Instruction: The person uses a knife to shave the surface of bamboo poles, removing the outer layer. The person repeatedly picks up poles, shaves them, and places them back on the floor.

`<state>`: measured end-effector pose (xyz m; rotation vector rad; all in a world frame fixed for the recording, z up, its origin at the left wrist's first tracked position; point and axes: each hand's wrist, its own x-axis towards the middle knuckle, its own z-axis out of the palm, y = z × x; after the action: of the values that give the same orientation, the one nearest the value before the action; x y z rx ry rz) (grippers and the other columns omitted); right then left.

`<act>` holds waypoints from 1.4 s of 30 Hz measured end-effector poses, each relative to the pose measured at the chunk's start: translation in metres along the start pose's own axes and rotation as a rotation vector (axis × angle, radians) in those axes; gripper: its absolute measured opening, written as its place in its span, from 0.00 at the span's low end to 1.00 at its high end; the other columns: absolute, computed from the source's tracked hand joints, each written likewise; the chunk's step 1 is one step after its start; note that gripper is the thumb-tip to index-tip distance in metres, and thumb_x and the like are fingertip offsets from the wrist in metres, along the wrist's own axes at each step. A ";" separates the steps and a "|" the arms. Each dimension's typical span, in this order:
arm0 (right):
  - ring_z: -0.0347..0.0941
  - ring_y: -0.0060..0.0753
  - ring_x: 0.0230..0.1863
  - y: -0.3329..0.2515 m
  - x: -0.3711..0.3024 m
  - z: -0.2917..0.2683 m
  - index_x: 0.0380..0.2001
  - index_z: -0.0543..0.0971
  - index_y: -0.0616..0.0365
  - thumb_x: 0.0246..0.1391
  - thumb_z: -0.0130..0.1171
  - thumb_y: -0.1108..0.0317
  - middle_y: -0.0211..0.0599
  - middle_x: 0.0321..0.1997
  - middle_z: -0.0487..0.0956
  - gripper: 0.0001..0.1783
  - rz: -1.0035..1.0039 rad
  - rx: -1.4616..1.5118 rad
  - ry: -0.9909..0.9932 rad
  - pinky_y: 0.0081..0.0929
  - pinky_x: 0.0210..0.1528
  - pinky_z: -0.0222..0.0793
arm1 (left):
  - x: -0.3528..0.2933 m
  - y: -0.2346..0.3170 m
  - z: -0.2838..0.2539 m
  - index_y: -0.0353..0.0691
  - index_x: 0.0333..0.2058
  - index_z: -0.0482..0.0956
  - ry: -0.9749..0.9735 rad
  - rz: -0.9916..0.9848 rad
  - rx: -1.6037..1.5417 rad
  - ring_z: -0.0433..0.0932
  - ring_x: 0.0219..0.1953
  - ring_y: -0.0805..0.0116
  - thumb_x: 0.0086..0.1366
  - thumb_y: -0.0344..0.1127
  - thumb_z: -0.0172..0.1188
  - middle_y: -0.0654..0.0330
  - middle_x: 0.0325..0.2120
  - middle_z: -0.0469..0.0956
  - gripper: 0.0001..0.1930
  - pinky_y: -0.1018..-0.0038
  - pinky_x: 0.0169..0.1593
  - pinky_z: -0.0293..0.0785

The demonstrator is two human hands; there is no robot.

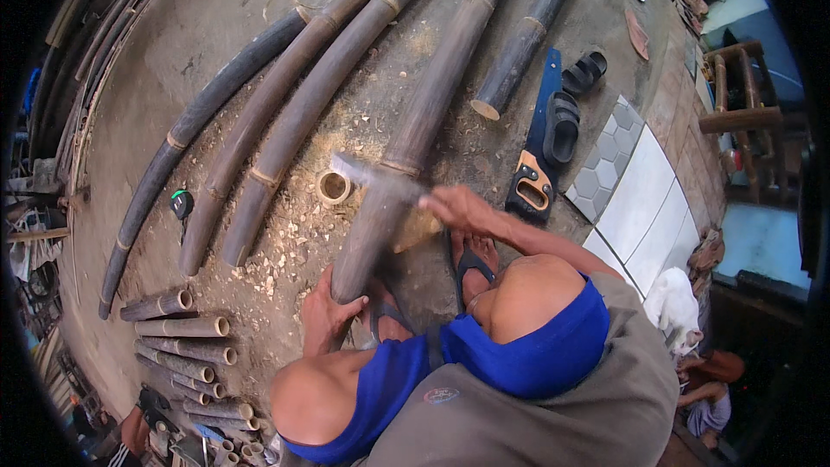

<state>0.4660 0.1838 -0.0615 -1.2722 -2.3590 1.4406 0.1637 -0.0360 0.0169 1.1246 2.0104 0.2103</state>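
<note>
A thick brown bamboo pole [432, 95] slants across the ground toward me. My left hand [327, 316] is wrapped round its near end, between my feet. My right hand [458, 209] is closed on a tool with a pale, metallic-looking head [367, 175], smeared by motion, which crosses over the pole just below a ring-shaped node. The tool's exact kind cannot be made out. A yellowish wooden piece [418, 230] shows beside the pole, under my right hand. Left of the pole, a short bamboo ring [333, 187] stands among scattered chips.
Long bamboo poles [320, 104] lie at left; a shorter pole [527, 39] lies at right. Cut bamboo lengths [186, 350] sit lower left, below a tape measure [181, 203]. A handsaw [538, 143], sandals [564, 127], tiles [644, 199], a white cat [673, 304] and another person [711, 389] are right.
</note>
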 end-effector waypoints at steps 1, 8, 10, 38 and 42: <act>0.81 0.67 0.38 0.001 0.001 -0.003 0.32 0.81 0.64 0.70 0.52 0.41 0.62 0.33 0.82 0.32 -0.016 -0.019 0.033 0.54 0.40 0.75 | -0.001 0.000 -0.001 0.44 0.68 0.73 -0.007 0.007 -0.006 0.85 0.50 0.43 0.43 0.56 0.80 0.41 0.44 0.86 0.52 0.55 0.55 0.78; 0.81 0.70 0.42 0.009 0.006 0.001 0.41 0.82 0.59 0.71 0.53 0.42 0.62 0.37 0.83 0.27 -0.083 -0.120 0.089 0.53 0.44 0.76 | 0.015 -0.006 -0.009 0.42 0.68 0.72 -0.090 -0.032 -0.092 0.85 0.53 0.46 0.41 0.54 0.82 0.41 0.49 0.85 0.54 0.58 0.58 0.78; 0.81 0.70 0.43 -0.031 -0.002 -0.008 0.39 0.81 0.61 0.73 0.50 0.44 0.60 0.38 0.83 0.27 -0.005 -0.138 -0.142 0.55 0.44 0.75 | 0.013 -0.015 -0.013 0.40 0.68 0.72 -0.117 -0.034 -0.164 0.85 0.53 0.47 0.41 0.55 0.82 0.42 0.49 0.86 0.55 0.58 0.58 0.78; 0.81 0.66 0.39 -0.015 0.018 -0.040 0.36 0.81 0.65 0.71 0.53 0.41 0.62 0.35 0.83 0.32 0.154 0.008 0.176 0.54 0.43 0.75 | 0.009 -0.004 -0.001 0.40 0.67 0.73 -0.106 -0.049 -0.162 0.87 0.49 0.48 0.42 0.58 0.80 0.42 0.44 0.87 0.53 0.58 0.55 0.79; 0.82 0.65 0.38 -0.006 -0.003 0.000 0.38 0.82 0.63 0.71 0.52 0.39 0.58 0.35 0.84 0.32 0.018 0.121 0.060 0.52 0.42 0.76 | 0.019 -0.019 -0.002 0.40 0.67 0.73 -0.166 -0.046 -0.246 0.87 0.50 0.52 0.41 0.54 0.81 0.46 0.46 0.87 0.53 0.60 0.56 0.79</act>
<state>0.4643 0.1807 -0.0560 -1.2899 -2.1919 1.5035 0.1443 -0.0320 -0.0022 0.9092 1.8060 0.3209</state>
